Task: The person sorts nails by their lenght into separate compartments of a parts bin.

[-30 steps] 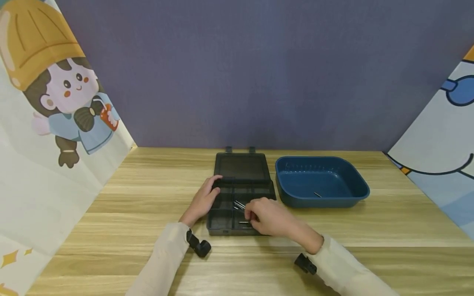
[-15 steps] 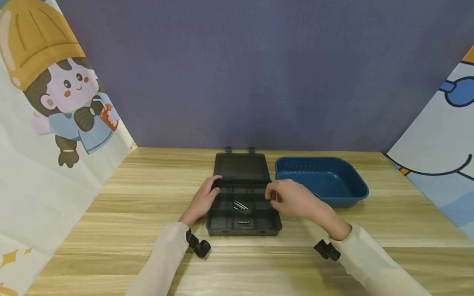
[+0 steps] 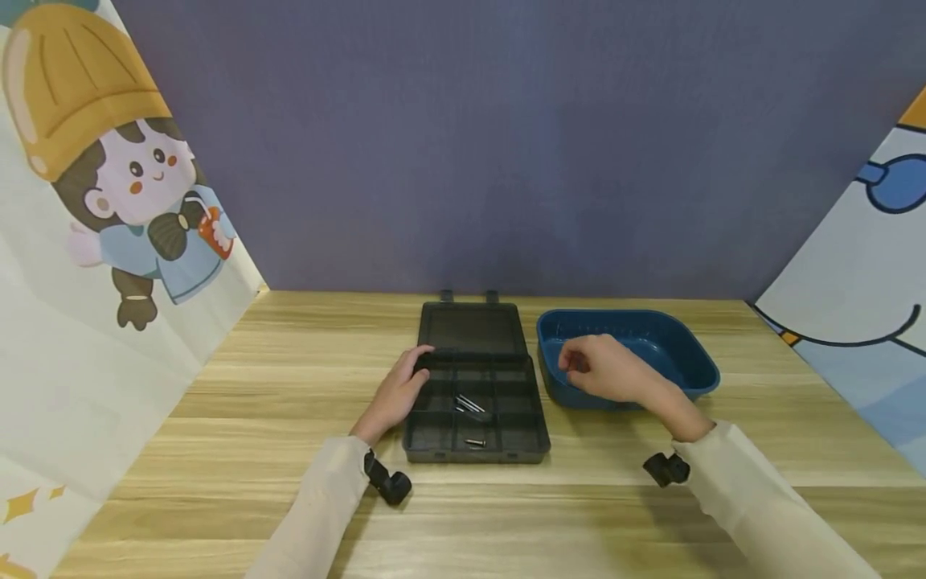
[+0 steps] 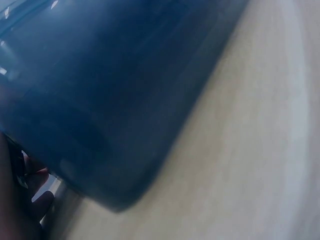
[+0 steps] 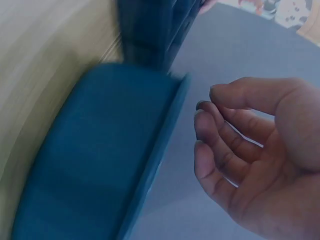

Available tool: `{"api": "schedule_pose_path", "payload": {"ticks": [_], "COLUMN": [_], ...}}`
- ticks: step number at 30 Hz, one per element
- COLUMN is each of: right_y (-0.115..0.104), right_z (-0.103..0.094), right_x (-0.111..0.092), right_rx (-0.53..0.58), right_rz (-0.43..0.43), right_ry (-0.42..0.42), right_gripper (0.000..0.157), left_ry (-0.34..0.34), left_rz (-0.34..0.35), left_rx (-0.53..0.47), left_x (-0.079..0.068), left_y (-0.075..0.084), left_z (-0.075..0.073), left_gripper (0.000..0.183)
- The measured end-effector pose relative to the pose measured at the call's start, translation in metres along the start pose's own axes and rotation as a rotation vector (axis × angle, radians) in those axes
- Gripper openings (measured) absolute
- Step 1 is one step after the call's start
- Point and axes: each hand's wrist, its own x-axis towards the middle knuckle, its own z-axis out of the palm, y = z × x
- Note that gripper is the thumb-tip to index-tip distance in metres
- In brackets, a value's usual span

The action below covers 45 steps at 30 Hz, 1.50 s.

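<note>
A dark see-through compartment box [image 3: 473, 455] lies with its lid [image 3: 473, 328] laid back. Several thin silvery screws [image 3: 470, 403] are in its middle compartment, and a short screw [image 3: 475, 442] lies in the one in front. My left hand [image 3: 394, 396] holds the box at its left wall, thumb over the edge; the left wrist view shows the box's side [image 4: 115, 100] up close. Over the left part of a blue basin [image 3: 698, 378] hovers my right hand [image 3: 611, 368]. In the right wrist view its fingers [image 5: 217, 167] are loosely curled beside the basin wall, with nothing visible between them.
The box and basin stand side by side on a wood-grain table [image 3: 304, 346]. A grey-blue panel [image 3: 492, 145] rises behind them. Printed cartoon walls [image 3: 137, 217] flank the table on both sides. Most of the basin's floor is hidden behind my right hand and forearm.
My right hand has moved from the box's middle compartments rightward to above the basin. The small screw seen in the basin earlier is hidden now. My left hand stays on the box.
</note>
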Motion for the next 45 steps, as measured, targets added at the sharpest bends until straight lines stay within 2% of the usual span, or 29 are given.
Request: {"api": "schedule_pose_path", "payload": {"ticks": [8, 19, 28, 32, 38, 45], "right_y": [0.034, 0.070, 0.086, 0.088, 0.087, 0.089], "right_z": [-0.003, 0.003, -0.001, -0.002, 0.001, 0.008], "right_x": [-0.001, 0.000, -0.002, -0.002, 0.002, 0.006], "right_rx": [0.005, -0.016, 0.029, 0.058, 0.037, 0.019], "right_rz": [0.056, 0.124, 0.284, 0.336, 0.307, 0.260], "right_ry": [-0.013, -0.155, -0.318, -0.358, -0.344, -0.314], "right_gripper": [0.013, 0.015, 0.016, 0.018, 0.012, 0.021], "left_ry": [-0.008, -0.001, -0.001, 0.003, 0.006, 0.011], "left_rz": [-0.001, -0.001, 0.005, 0.007, 0.010, 0.015], "left_rx": [-0.002, -0.008, -0.011, -0.011, -0.006, 0.000], "left_x": [0.000, 0.001, 0.001, 0.001, 0.001, 0.001], "left_y": [-0.001, -0.002, -0.002, -0.002, -0.002, -0.004], "left_z": [0.000, 0.002, 0.004, 0.003, 0.003, 0.002], "left_gripper": [0.044, 0.043, 0.043, 0.043, 0.043, 0.043]}}
